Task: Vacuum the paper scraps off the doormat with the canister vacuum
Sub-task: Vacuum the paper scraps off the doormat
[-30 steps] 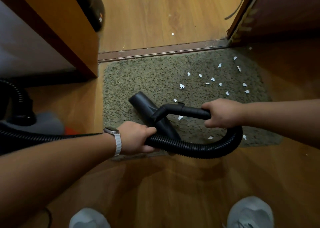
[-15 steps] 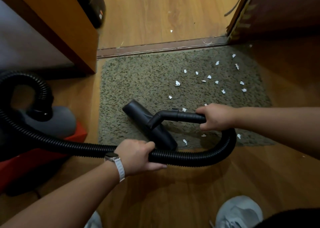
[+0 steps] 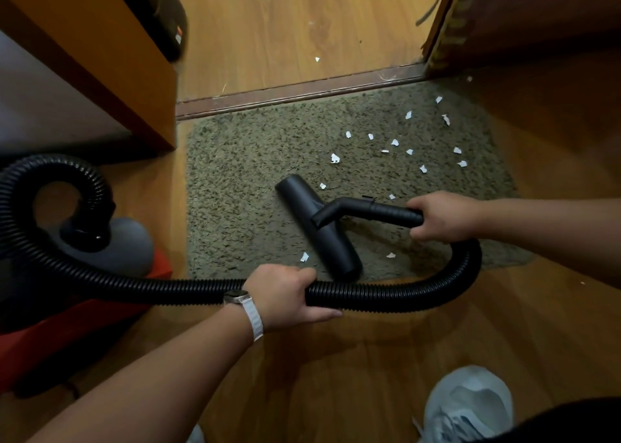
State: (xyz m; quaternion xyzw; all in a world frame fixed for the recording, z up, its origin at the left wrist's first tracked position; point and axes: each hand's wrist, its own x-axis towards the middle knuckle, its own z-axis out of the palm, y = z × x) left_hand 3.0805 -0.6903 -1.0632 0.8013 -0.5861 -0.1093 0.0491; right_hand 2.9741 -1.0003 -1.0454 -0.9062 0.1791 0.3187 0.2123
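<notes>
Canister vacuum (image 3: 129, 246): I am gripping its hose (image 3: 386, 296) with my left hand (image 3: 285, 294) and its wand (image 3: 379, 209) with my right hand (image 3: 443, 215), the nozzle (image 3: 319, 227) lying on the doormat (image 3: 242, 180) among paper scraps (image 3: 334, 158); the canister is sitting leftward on the floor (image 3: 336, 375).

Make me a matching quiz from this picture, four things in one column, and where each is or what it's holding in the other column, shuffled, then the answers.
Column A
1. left hand
2. right hand
3. floor nozzle
4. canister vacuum

Column B
a. grips the rigid handle tube
b. lies on the doormat
c. grips the ribbed hose
d. stands on the wood floor, left of the mat

Pairs: 1-c, 2-a, 3-b, 4-d
</notes>
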